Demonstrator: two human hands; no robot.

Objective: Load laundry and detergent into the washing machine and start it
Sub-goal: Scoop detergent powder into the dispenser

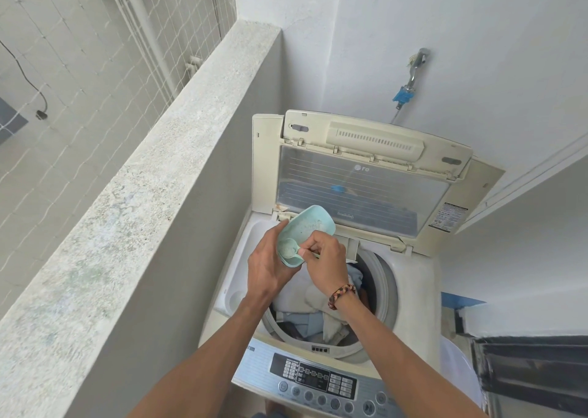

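From the head camera, the left hand curls its fingers around a pale green, smooth plastic tub, tilted above the open top-loading washing machine. The right hand pinches one small matching scoop between thumb and fingers, its bowl inside the tub. Soft crumpled laundry, white and blue, fills the round drum. The clear ribbed lid stands upright. One braided bracelet circles the right wrist. A rough speckled concrete ledge runs alongside.
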